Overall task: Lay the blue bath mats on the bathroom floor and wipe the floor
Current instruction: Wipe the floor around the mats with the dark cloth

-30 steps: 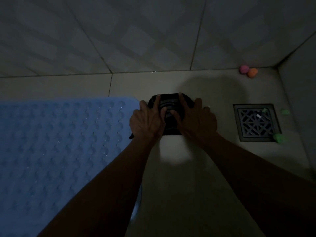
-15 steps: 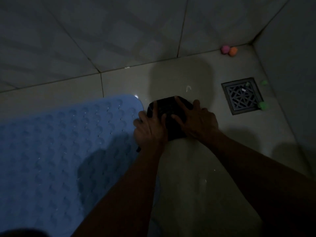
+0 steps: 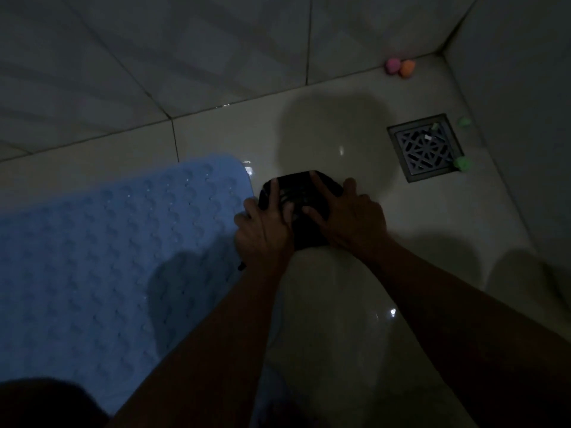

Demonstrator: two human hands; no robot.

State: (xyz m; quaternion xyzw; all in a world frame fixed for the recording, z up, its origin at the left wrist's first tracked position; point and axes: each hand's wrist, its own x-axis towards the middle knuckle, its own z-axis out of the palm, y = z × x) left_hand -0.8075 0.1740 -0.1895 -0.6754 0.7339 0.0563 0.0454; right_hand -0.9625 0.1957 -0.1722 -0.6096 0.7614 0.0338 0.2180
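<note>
A blue bath mat (image 3: 108,257) with a bumpy surface lies flat on the pale floor tiles (image 3: 340,335), filling the left of the dim view. Just right of its far corner sits a dark folded cloth (image 3: 301,193) on the floor. My left hand (image 3: 262,233) presses on the cloth's left side with fingers spread, its heel by the mat's edge. My right hand (image 3: 352,217) presses flat on the cloth's right side. Both hands cover most of the cloth.
A square metal floor drain (image 3: 425,148) is set in the floor at the right. Small green bits (image 3: 462,163) lie beside it, and a pink ball (image 3: 392,65) and an orange ball (image 3: 408,68) rest in the far corner. Tiled walls (image 3: 154,57) close the back and right.
Both hands and the cloth have slid back toward me, away from the far wall, staying next to the mat's corner. The view has tilted and swung a little.
</note>
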